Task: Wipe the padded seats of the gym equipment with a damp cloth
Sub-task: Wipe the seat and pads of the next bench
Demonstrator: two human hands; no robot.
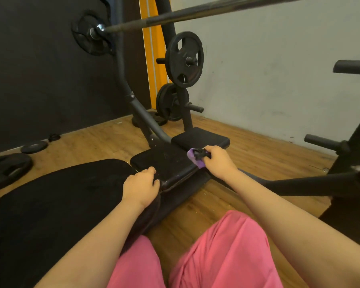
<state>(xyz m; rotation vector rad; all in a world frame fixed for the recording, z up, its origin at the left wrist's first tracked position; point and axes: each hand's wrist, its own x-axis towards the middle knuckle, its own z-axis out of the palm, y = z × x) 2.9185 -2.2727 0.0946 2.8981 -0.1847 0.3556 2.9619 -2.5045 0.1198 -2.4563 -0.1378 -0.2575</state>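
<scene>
A black padded seat (166, 161) of a weight bench lies in the middle of the view, with a larger black back pad (56, 196) to its left and a small black pad (200, 138) beyond it. My right hand (218, 161) grips a purple and black cloth (195, 156) at the seat's right edge. My left hand (141, 186) rests on the seat's near left corner, its fingers curled over the edge.
A barbell (195, 12) crosses overhead. Weight plates (184, 59) hang on a black rack behind the bench. More plates (6, 169) lie on the wooden floor at the left. Another black frame (345, 177) stands at the right. My pink trousers (216, 256) fill the bottom.
</scene>
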